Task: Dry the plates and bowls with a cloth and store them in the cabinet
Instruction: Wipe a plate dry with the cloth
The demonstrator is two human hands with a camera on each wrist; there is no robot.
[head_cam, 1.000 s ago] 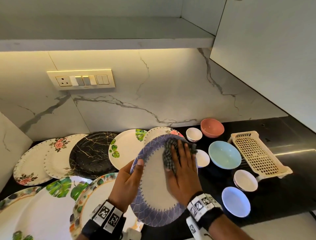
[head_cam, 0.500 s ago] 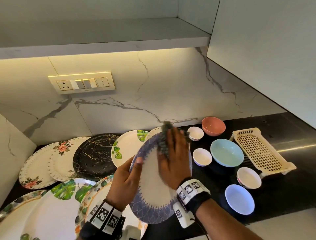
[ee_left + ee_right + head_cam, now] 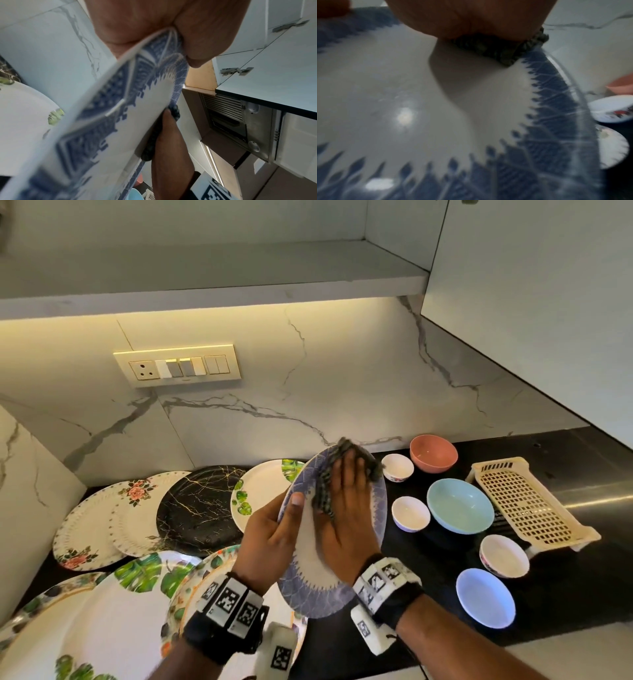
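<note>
1. Since a second ago the right hand [image 3: 346, 508] has slid the cloth [image 3: 325, 491] from the middle of the plate [image 3: 308, 559] up to its far rim; the plate has stayed tilted in the left hand [image 3: 270, 539].
2. The left hand grips the plate's left edge, thumb on the face and, as the left wrist view suggests, fingers behind. The right hand lies flat, fingers straight, pressing the cloth onto the plate's upper part.
3. The plate is held in the air above the front edge of the worktop [image 3: 428, 594], over the plates [image 3: 137, 594] lying at the front left.
4. Risk: only one edge is pinched, so a hard push from the cloth near the far rim could lever the plate out of the thumb, probably onto the plates below.
5. Risk: the cloth bunches past the rim; if it slips off, the bare palm would likely smear the face instead of drying it.
6. Risk: the small bowls [image 3: 397, 467] stand just right of the plate; a wide stroke could knock them.
7. The cabinet shelf [image 3: 239, 278] above stands open, and nothing shows on the part of it in view.
</note>
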